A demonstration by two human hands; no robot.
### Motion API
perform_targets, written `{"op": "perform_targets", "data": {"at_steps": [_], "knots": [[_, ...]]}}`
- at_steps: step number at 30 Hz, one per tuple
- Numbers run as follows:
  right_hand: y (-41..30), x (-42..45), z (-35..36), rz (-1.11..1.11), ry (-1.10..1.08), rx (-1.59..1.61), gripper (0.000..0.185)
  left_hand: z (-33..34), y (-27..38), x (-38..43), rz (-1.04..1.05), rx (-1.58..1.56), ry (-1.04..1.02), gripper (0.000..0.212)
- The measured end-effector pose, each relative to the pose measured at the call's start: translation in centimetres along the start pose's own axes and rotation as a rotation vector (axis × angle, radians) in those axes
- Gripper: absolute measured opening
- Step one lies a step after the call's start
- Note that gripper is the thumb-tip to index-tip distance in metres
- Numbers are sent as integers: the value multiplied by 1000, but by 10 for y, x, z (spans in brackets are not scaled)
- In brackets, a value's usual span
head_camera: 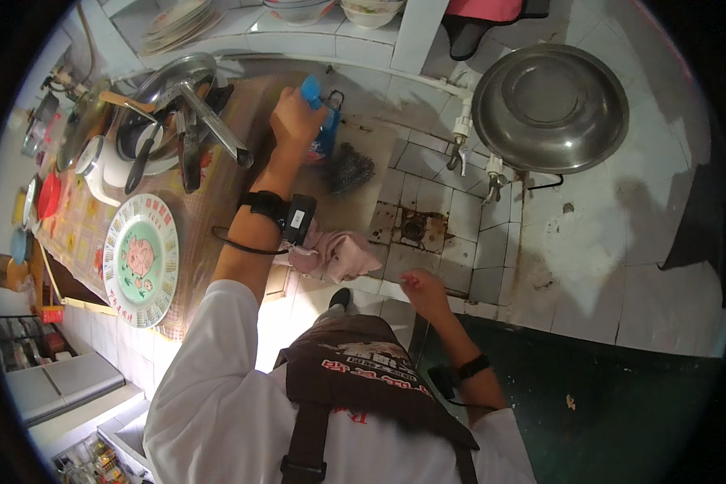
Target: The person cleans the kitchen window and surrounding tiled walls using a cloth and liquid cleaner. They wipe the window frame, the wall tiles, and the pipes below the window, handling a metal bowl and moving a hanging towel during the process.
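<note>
My left hand (297, 116) is closed around the upper part of a blue plastic bottle (323, 142), whose light blue top sticks out above my fingers. Just below the bottle lies a dark steel wool scourer (349, 169) on the ledge beside the tiled sink. A crumpled pink cloth (345, 251) hangs at the ledge's front edge, near my left forearm. My right hand (425, 291) hovers by the sink's front rim, its fingers loosely curled. No object shows in it, though its palm is partly hidden.
A tiled sink (457, 257) with a rusty drain lies ahead, below two taps (460, 154). An upturned steel basin (550, 109) rests at right. Pans and utensils crowd the cloth-covered table (218, 175) at left, beside a pig-decorated plate (140, 260). Bowls (372, 13) stand on a shelf above.
</note>
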State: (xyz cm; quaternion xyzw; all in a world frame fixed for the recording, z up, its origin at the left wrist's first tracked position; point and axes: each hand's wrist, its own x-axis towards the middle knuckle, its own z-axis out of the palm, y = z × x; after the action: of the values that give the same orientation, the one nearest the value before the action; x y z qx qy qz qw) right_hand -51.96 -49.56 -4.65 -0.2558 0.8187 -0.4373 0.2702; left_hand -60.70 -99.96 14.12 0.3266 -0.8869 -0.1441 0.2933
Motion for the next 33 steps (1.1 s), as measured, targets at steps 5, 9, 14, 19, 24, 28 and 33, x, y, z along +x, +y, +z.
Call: {"op": "perform_targets", "data": {"at_steps": [5,9,14,19,24,28,33], "knots": [[-55,42,37,-139,-161,-206,34,-3,-12,12,-90,56,-20,47],[-81,65,64,-316,-215,-292,43,-9,-18,13,-65,11,-19,54],[-95,94,89,-450,-64,-271,38,-8,-22,-56,-58,-144,101,65],[-84,89,84,-58,-182,-110,38,18,-79,-218,199,28,-685,42],[-83,101,141,-194,-118,-20,42,57,-191,-283,-245,-440,-773,32],[-78,102,144,31,-211,26,55,12,-125,-203,237,-87,-954,21],[-136,111,130,-61,127,1125,75,3,-49,-184,-344,-1205,-1275,21]]}}
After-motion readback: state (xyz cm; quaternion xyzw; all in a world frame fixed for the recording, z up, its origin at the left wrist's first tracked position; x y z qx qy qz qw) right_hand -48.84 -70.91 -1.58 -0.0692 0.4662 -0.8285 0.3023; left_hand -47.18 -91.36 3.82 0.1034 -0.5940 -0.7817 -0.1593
